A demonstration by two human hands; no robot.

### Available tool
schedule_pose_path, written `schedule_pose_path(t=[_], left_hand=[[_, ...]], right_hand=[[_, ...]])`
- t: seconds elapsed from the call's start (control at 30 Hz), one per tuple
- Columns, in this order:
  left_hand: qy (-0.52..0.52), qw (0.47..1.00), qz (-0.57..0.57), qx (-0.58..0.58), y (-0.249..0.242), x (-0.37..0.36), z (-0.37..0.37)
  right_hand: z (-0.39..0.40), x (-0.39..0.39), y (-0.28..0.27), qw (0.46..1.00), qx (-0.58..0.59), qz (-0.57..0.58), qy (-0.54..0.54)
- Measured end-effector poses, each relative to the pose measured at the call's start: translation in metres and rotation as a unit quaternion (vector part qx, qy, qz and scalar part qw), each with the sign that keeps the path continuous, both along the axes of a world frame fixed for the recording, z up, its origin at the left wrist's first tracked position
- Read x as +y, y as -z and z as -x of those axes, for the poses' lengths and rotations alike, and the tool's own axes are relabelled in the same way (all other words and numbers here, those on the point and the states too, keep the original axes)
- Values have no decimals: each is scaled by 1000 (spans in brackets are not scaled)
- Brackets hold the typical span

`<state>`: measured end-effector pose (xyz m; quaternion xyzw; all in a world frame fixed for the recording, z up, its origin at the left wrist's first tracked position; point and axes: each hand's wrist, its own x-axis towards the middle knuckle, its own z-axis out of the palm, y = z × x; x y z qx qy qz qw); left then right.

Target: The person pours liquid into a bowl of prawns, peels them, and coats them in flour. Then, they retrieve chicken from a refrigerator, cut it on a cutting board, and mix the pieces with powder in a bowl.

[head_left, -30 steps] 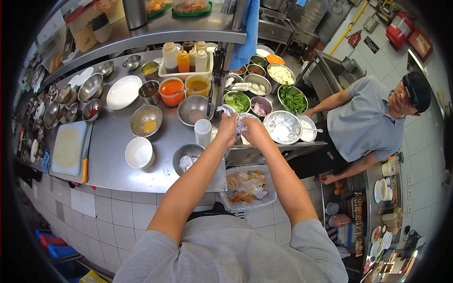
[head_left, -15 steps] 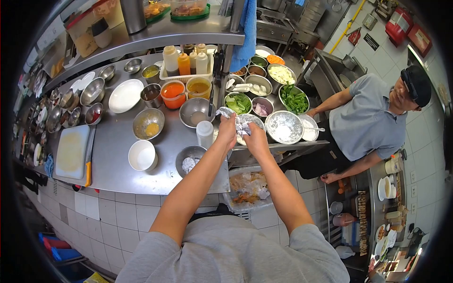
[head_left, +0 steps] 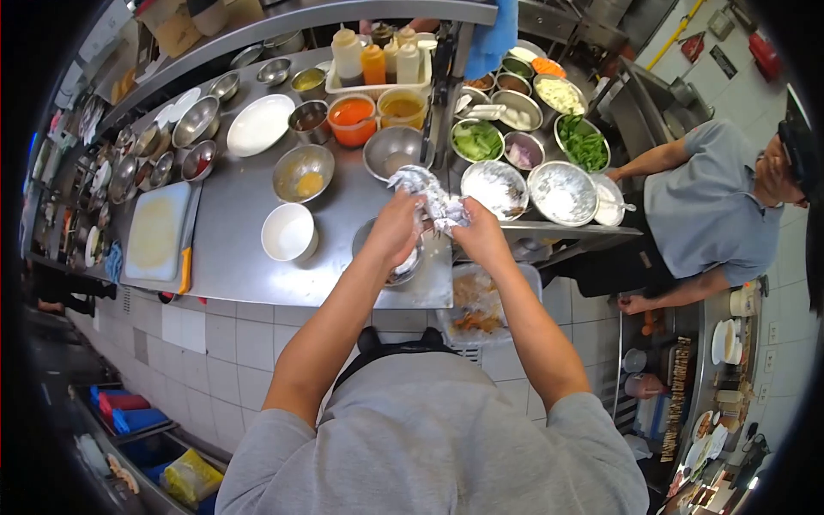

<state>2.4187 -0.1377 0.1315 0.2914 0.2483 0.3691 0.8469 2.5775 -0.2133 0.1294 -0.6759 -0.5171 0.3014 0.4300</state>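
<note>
A white, flour-coated piece of food (head_left: 421, 187) is stretched between my two hands, above the front right of the steel counter. My left hand (head_left: 399, 225) is closed on its left side, over a steel bowl (head_left: 364, 243) that my wrist partly covers. On its right end my right hand (head_left: 477, 230) is closed too. Right of my hands stand a metal bowl dusted with white flour (head_left: 495, 190) and a second floured bowl (head_left: 563, 193). Behind my hands is a steel bowl (head_left: 396, 154) with a little liquid.
A co-worker in a grey shirt (head_left: 712, 202) stands at the right. A white bowl (head_left: 289, 233), a bowl with yellow residue (head_left: 303, 172), sauce tubs and a cutting board (head_left: 155, 232) rest on the counter. Below its edge is a plastic bin (head_left: 489, 300).
The view has shifted, so the counter sits further right and higher. My hands have moved left, from over the flour bowl towards the steel bowl, still holding the floured food.
</note>
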Motion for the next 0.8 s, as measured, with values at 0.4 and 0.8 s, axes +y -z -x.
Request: schedule_pose_path(t=[0.4,0.8], left_hand=[[9,930,-56,364,83,10,63],[78,696,-432,568,80,13,81]], right_hand=[[63,6,64,973,-140,122,-140],[-82,12,3,986,-117,82,87]])
